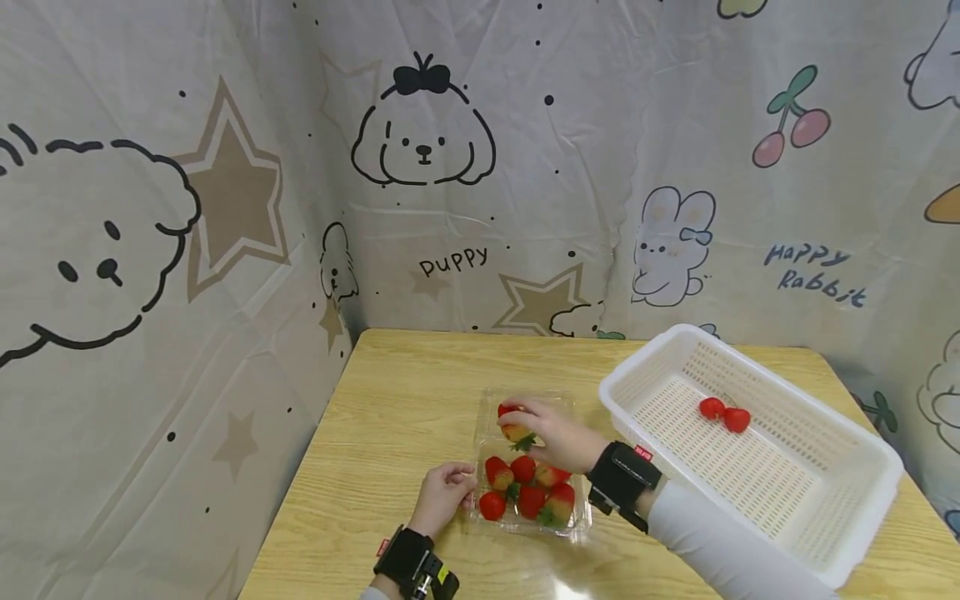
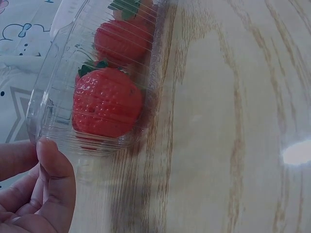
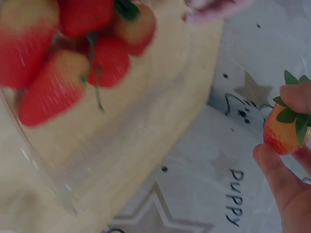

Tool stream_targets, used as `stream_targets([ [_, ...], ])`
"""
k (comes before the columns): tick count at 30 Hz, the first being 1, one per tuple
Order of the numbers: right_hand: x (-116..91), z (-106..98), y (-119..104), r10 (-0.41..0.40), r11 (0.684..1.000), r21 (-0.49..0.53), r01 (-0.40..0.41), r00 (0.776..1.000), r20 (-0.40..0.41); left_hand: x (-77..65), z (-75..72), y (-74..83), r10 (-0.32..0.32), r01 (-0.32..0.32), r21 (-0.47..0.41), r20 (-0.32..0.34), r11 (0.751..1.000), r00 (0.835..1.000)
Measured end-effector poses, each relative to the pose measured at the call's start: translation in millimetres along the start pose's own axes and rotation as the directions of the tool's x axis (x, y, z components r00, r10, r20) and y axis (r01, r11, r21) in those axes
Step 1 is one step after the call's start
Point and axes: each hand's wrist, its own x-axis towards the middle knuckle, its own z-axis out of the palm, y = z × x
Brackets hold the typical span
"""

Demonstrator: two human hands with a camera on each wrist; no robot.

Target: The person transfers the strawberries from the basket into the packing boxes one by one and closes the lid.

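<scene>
A clear plastic box point(image 2: 53, 87) with several red strawberries point(image 2: 107, 103) in it lies on the table. At its left rim, my left hand point(image 1: 442, 496) pinches the plastic between thumb and finger. My right hand point(image 1: 561, 435) holds a red and yellow strawberry point(image 3: 279, 128) with green leaves, gripped by thumb and fingertips. That strawberry is above the box's far part, apart from the other fruit. In the right wrist view, several strawberries point(image 3: 53, 87) are gathered in one part of the box.
To the right stands a white slotted plastic basket point(image 1: 720, 467), set at an angle, with two small red fruits point(image 1: 737, 419) inside. The wooden table point(image 1: 405, 383) ends at a printed cloth backdrop point(image 1: 540, 183) behind and at the left.
</scene>
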Motion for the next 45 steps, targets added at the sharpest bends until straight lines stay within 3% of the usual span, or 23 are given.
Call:
stream_targets([
  [10, -3, 38, -1, 0.034, 0.999, -0.009, -0.033, 0.988, 0.152, -1.6, 0.7, 1.2, 0.023, -0.023, -0.006, 0.005, 1.0, 1.0],
  [16, -6, 51, 1, 0.064, 0.997, -0.045, -0.056, 0.979, 0.192, -2.0, 0.4, 2.2, 0.018, -0.018, -0.004, 0.005, 1.0, 1.0],
  [24, -11, 66, 7, 0.063, 0.997, -0.055, -0.051, 0.969, 0.24, 9.6, -0.3, -23.5, -0.005, 0.006, -0.022, 0.011, 1.0, 1.0],
  [26, -12, 67, 8, 0.057, 0.998, -0.043, -0.048, 0.968, 0.246, 11.4, -0.2, -27.9, -0.005, 0.006, -0.02, 0.01, 1.0, 1.0],
  [31, -11, 66, 6, 0.071, 0.997, -0.029, -0.066, 0.965, 0.254, 7.6, -0.5, -16.6, 0.007, -0.007, 0.004, 0.003, 1.0, 1.0],
  [38, -13, 71, 8, 0.157, 0.988, -0.049, -0.15, 0.939, 0.307, 1.5, 0.5, -4.9, 0.004, -0.004, 0.014, -0.003, 1.0, 1.0],
  [42, -13, 57, 8, 0.148, 0.987, 0.008, -0.159, 0.935, 0.322, -0.3, 0.0, -0.9, 0.008, -0.008, 0.015, -0.002, 1.0, 1.0],
  [45, -13, 35, 11, 0.144, 0.982, 0.074, -0.175, 0.94, 0.31, 0.2, 0.1, -1.5, 0.014, -0.014, 0.02, -0.002, 1.0, 1.0],
])
